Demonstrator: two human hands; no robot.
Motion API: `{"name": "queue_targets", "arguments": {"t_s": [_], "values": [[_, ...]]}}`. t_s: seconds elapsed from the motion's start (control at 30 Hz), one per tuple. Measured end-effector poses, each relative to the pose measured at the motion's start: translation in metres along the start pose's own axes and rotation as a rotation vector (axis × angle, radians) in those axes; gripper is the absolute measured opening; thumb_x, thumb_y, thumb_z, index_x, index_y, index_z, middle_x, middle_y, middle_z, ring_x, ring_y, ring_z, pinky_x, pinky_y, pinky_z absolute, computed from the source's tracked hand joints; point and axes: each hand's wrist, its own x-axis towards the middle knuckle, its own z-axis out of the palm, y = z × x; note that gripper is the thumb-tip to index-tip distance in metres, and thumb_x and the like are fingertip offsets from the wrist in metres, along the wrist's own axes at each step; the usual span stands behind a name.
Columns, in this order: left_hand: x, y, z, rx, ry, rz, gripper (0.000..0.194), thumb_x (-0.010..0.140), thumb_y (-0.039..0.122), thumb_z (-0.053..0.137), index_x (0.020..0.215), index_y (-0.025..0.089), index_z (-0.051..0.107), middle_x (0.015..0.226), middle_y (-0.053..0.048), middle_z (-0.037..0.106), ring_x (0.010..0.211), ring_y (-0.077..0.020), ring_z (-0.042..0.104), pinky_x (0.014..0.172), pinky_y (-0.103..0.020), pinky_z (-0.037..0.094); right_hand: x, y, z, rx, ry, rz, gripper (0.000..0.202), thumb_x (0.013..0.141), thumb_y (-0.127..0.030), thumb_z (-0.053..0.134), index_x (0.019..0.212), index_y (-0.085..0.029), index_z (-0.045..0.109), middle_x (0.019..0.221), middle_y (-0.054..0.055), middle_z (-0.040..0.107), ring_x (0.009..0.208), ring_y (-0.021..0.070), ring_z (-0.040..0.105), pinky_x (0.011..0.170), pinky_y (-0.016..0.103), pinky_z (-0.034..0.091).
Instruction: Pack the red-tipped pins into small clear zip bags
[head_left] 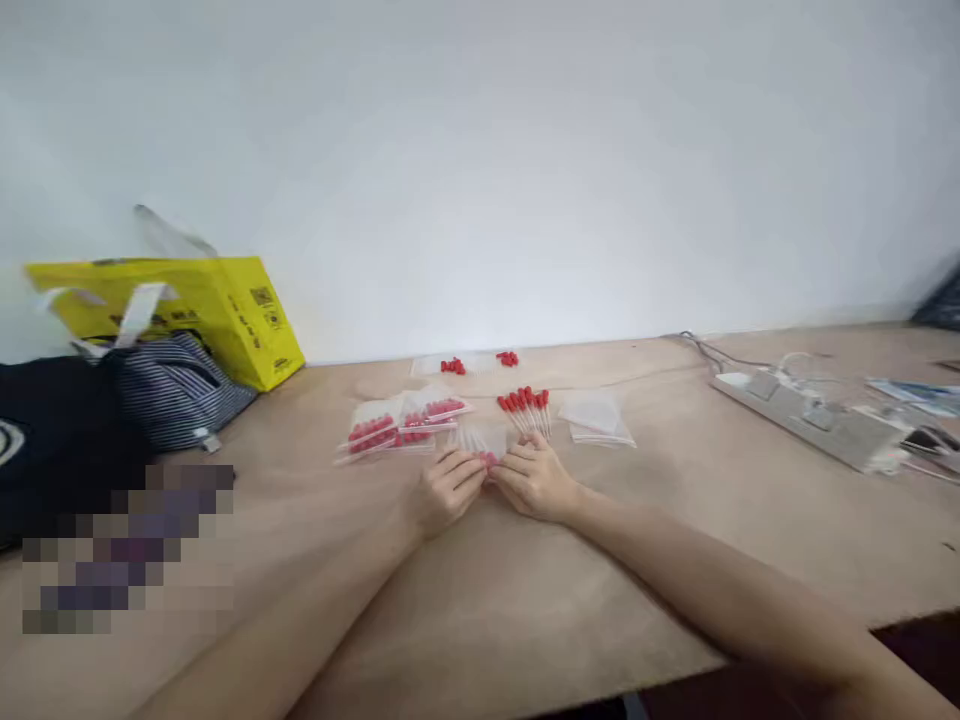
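My left hand (450, 490) and my right hand (536, 482) meet at the middle of the table, fingers closed on a small clear plastic bag (480, 436). Red tips and pale sticks show through it; the part between my fingers is mostly hidden. Just beyond my right hand lies a fanned bunch of red-tipped sticks (525, 400). Filled clear bags (373, 428) of red-tipped sticks overlap to the left of my hands. Flat clear bags (596, 415) without red tips lie to the right.
More red-tipped sticks (452, 367) lie on clear plastic near the wall. At left stand a yellow bag (247, 320), a striped pouch (169, 390) and a dark cloth item (60, 430). A power strip (810, 420) with cables lies at right on the brown table (480, 620).
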Motion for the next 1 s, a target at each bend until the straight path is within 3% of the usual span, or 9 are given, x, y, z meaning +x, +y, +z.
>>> {"name": "queue_targets", "arguments": {"t_s": [0.4,0.67,0.8,0.9,1.0], "values": [[-0.013,-0.010,-0.016,0.135,-0.028,0.032,0.016,0.083,0.005,0.043,0.081,0.013,0.057,0.075,-0.005,0.065,0.070,-0.0163,0.060,0.074,-0.035,0.050,-0.011,0.011,-0.007,-0.001,-0.053,0.035,0.015,0.077,-0.009,0.044,0.070,-0.016,0.056,0.057,-0.002,0.054,0.061,0.0097,0.044,0.072,0.031,0.026],[-0.012,-0.011,-0.020,0.057,-0.094,-0.077,0.022,0.085,0.012,0.045,0.065,0.015,0.053,0.058,-0.001,0.057,0.057,-0.0134,0.053,0.062,-0.029,0.047,-0.015,0.020,-0.007,-0.025,-0.121,0.113,0.025,0.082,-0.021,0.045,0.060,-0.015,0.054,0.055,0.000,0.053,0.058,0.0101,0.046,0.067,0.028,0.029],[-0.013,-0.013,-0.018,-0.082,-0.102,-0.124,0.022,0.086,0.019,0.047,0.065,0.017,0.054,0.060,0.000,0.059,0.058,-0.0127,0.052,0.063,-0.028,0.044,-0.016,0.016,-0.007,0.068,-0.248,0.235,0.018,0.083,-0.028,0.045,0.078,-0.019,0.060,0.079,0.003,0.061,0.065,0.0104,0.053,0.057,0.024,0.030],[-0.014,-0.016,-0.018,-0.149,-0.122,-0.211,0.018,0.084,0.027,0.048,0.071,0.018,0.058,0.068,-0.001,0.063,0.068,-0.0156,0.055,0.071,-0.032,0.043,-0.016,0.012,-0.006,0.148,-0.310,0.365,0.017,0.084,-0.026,0.042,0.085,-0.023,0.059,0.093,0.001,0.060,0.069,0.0095,0.055,0.054,0.022,0.032],[-0.015,-0.023,-0.014,0.024,-0.187,-0.431,0.017,0.083,0.026,0.045,0.081,0.020,0.061,0.090,-0.004,0.065,0.090,-0.0204,0.055,0.085,-0.038,0.038,-0.016,0.010,-0.005,0.228,-0.306,0.506,0.015,0.084,-0.022,0.040,0.080,-0.020,0.054,0.087,0.003,0.061,0.071,0.0122,0.057,0.055,0.022,0.036]]}}
